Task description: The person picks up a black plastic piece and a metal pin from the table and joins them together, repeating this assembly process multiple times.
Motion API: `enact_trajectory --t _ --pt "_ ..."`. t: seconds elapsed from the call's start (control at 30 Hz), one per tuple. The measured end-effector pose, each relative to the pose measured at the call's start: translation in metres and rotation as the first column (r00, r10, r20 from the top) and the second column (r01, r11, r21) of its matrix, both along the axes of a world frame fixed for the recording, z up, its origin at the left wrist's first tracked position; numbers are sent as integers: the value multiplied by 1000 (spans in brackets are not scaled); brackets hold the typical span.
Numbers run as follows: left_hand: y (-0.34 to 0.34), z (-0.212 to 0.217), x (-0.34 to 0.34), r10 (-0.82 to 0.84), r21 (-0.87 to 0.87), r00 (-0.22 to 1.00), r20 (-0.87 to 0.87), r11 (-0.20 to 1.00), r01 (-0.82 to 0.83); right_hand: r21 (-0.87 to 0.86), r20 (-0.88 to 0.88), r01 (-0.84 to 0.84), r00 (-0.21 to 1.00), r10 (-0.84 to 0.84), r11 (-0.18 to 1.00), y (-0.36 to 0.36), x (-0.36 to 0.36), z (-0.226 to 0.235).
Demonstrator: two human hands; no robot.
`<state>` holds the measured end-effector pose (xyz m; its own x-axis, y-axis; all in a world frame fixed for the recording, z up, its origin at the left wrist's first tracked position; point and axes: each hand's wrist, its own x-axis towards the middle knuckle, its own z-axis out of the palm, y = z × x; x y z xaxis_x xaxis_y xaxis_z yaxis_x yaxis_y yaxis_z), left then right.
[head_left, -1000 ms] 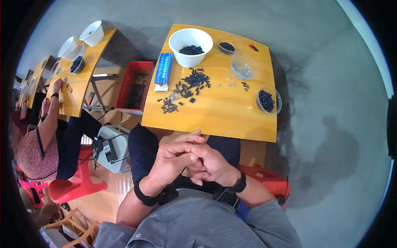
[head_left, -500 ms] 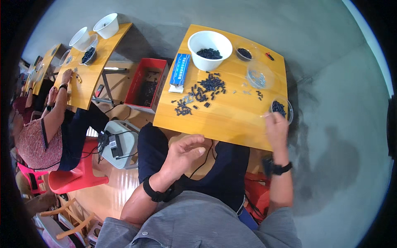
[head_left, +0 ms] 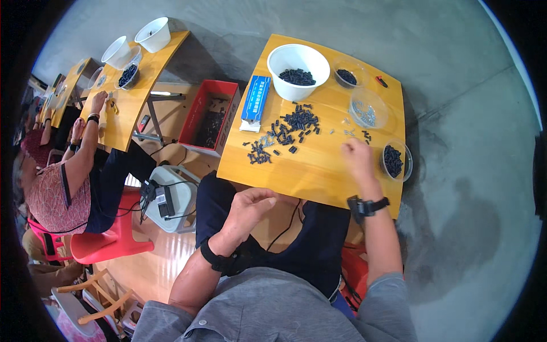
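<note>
My left hand point(head_left: 248, 212) hovers just off the table's near edge, fingers bent and thumb and fingertips pressed together; anything between them is too small to make out. Over the right part of the yellow wooden table point(head_left: 307, 179), my right hand point(head_left: 359, 162) is closed, its fingertips slightly blurred and their contents hidden. Just beyond it lie a few small silver pieces point(head_left: 348, 132) and a few black pieces point(head_left: 367, 137). Right of this hand stands a clear round tub of black pieces point(head_left: 393, 161). A loose pile of small black pieces point(head_left: 299, 118) spreads left of centre, with silver ones among them.
At the back are a white bucket point(head_left: 278, 71), a clear tub of dark bits point(head_left: 346, 77), a clear tub of silver parts point(head_left: 367, 111) and a red-and-black item point(head_left: 381, 82). A blue box point(head_left: 256, 102) lies left; a red bin point(head_left: 198, 137) stands below. Another person point(head_left: 60, 188) works farther left.
My right hand has moved left from the tub of black pieces to near the loose silver pieces. My left hand's thumb and fingers, apart before, have come together. The view has shifted slightly.
</note>
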<state>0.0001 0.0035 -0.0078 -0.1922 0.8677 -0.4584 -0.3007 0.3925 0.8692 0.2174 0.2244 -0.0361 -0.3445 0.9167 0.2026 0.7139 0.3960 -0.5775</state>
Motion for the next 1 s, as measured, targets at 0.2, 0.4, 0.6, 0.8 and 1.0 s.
enact_trajectory --t 0.2,0.4,0.6,0.8,1.0 --pt "1 1 -9 34 -42 999 9 999 -33 -184 -84 -83 994 68 979 -8 -71 -32" --pt "-2 -6 -14 74 -45 997 -25 996 -75 -136 160 -20 986 41 991 -9 -90 -31" --pt "9 -8 -9 30 -63 999 -15 998 -31 21 131 -78 989 75 997 -9 -83 -46" --pt "14 -10 -4 77 21 997 -20 997 -76 -102 -142 -59 989 45 993 -30 -75 -29" --pt "37 -1 8 224 5 969 103 974 -226 -590 -633 -359 762 -138 724 -86 -75 14"
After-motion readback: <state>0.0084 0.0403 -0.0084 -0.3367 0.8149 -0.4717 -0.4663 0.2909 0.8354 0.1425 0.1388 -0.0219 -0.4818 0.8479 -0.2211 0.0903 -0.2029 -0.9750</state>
